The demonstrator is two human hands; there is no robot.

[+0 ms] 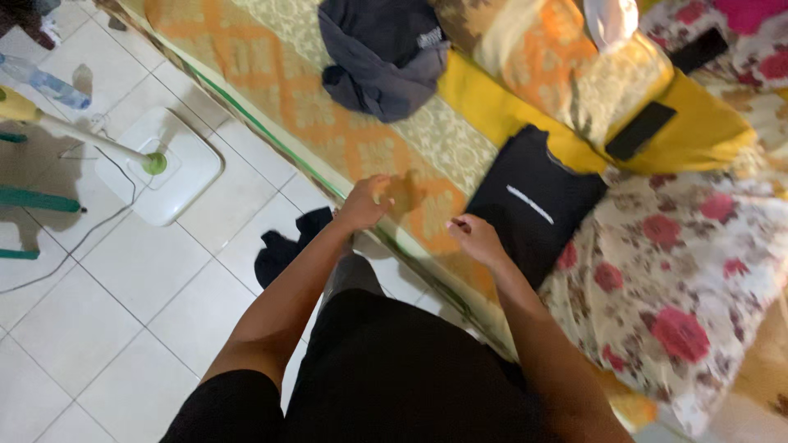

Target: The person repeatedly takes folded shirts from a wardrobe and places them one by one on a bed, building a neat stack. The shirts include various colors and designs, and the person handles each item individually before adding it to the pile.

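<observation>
Just beside right fingers [461, 226], folded black shirt [533, 205]

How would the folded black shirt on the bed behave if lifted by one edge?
Probably floppy: the folded black shirt is soft cloth lying flat on the bed, so its folds would likely sag open. It looks light. Pushed, it may bunch on the patterned sheet rather than slide. The right hand is at its corner.
</observation>
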